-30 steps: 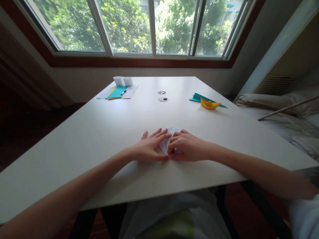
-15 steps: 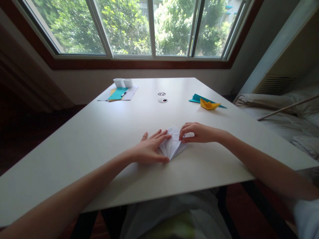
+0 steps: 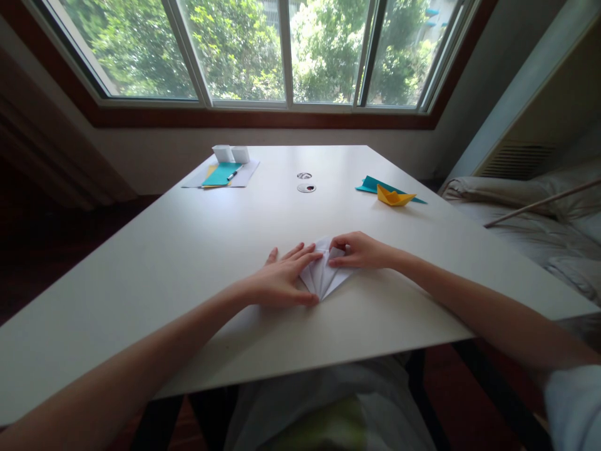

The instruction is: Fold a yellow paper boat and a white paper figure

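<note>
1. left hand [image 3: 284,282] rests spread and flat, fingers open, with its fingertips and thumb at the left side of the paper [image 3: 323,277]; right hand [image 3: 359,250] has thumb and fingers pinched on a flap at the far right of the paper.
2. the paper, white and folded, lies on the bench [image 3: 188,250] between the two hands, its point toward the person and beside the left thumb. creases fan out from that point.
3. slipping looks the likeliest trouble: the left hand bears on one side only, so a sideways tug from the right hand could swing the paper round.
4. a tear could start at the point, where the creases meet, if the right hand pulls the flap harder than the left thumb can hold.
5. a skewed crease might come from the flap drifting off line under the right fingers, which hide part of its edge.
6. layers under the left fingers could bunch if that hand slides; how they lie there cannot be told.
7. the boat [image 3: 393,197] and plane [image 3: 370,183], beyond and right of the right hand, would probably be knocked only by a wide forward sweep.
</note>
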Demonstrator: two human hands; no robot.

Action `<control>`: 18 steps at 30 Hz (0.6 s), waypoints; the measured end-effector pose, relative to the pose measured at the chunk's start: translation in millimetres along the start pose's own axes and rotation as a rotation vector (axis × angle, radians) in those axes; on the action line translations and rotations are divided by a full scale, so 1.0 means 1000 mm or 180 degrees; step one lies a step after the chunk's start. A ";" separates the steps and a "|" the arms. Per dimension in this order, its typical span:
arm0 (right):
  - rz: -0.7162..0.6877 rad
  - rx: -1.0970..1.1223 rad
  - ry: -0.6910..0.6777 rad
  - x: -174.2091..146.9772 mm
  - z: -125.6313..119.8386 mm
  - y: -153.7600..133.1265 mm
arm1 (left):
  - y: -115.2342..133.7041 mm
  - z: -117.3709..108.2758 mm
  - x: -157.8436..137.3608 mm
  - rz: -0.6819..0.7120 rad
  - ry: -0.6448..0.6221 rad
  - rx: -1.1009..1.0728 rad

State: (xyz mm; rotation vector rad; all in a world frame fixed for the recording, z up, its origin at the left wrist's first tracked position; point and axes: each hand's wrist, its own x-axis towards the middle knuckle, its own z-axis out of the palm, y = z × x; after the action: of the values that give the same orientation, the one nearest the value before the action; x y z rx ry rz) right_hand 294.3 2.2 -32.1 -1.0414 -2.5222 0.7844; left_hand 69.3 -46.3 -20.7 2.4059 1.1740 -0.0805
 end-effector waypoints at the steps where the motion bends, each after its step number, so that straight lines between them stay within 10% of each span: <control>1: 0.0017 0.0029 0.0014 0.000 0.001 0.000 | 0.000 0.000 0.000 -0.0001 0.0003 -0.0007; 18: 0.0163 0.0046 0.0311 0.000 0.005 -0.001 | 0.007 0.011 0.006 -0.0316 0.0513 -0.0260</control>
State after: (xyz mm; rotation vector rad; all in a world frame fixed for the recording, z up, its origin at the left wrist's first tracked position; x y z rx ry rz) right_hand 291.0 -0.1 -35.8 -1.1159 -2.4135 0.7459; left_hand 80.1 -50.8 -29.6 2.3172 1.3418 0.1302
